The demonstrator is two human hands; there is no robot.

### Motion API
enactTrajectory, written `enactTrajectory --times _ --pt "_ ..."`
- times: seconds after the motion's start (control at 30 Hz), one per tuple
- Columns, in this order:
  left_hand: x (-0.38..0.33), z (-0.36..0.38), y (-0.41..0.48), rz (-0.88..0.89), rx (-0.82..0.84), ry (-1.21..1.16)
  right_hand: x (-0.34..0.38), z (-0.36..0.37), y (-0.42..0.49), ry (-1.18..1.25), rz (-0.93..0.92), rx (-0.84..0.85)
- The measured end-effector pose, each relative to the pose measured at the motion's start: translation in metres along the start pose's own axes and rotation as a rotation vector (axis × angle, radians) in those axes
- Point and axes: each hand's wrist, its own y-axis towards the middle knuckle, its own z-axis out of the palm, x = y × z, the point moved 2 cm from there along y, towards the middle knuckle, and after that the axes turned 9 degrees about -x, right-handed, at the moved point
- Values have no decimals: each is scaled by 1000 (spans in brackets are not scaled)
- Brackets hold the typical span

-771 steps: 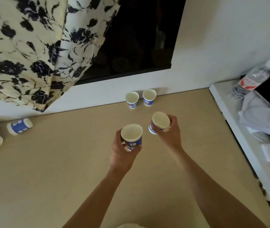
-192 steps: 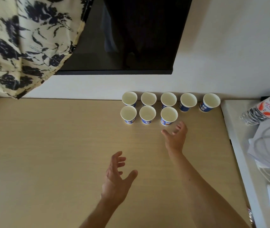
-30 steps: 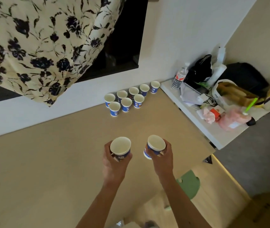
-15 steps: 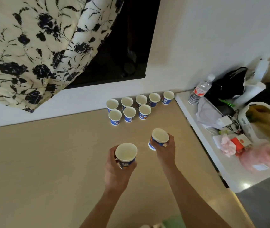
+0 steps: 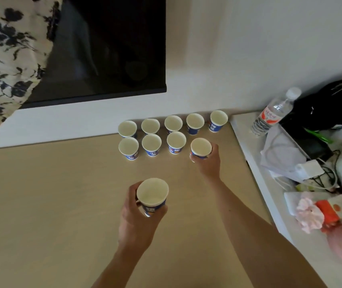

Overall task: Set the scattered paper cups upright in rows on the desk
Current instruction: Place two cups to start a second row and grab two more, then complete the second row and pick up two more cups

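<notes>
Several blue-and-white paper cups stand upright in two rows at the back of the tan desk [image 5: 51,194]: a back row [image 5: 173,123] along the wall and a shorter front row [image 5: 151,144]. My right hand [image 5: 206,163] grips another cup [image 5: 200,148] upright at the right end of the front row, beside its last cup [image 5: 176,142]. Nearer to me, my left hand [image 5: 139,215] holds one more cup [image 5: 152,196] upright above the desk's middle.
A white side shelf [image 5: 255,163] borders the desk on the right, crowded with a water bottle [image 5: 274,112], a black bag [image 5: 328,104], cables and wrappers. A dark window [image 5: 107,48] and a floral curtain [image 5: 5,59] hang behind the desk.
My right hand has carried its cup forward to the right end of the front row. My left hand still holds its cup over the middle of the desk. The view has tilted closer.
</notes>
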Motion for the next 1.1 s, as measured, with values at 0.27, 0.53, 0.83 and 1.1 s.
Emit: enactTrajectory --times 0.27,0.53,0.83,1.1 --pt "9 3 -2 4 -39 53 -19 19 40 -34 -2 48" --pt "10 9 -5 8 -5 82 -25 29 57 -35 -36 68" --pt "14 11 -10 -1 -15 110 -28 31 63 6 2 92" --pt "-2 26 0 34 -34 97 -23 -14 -25 126 54 219"
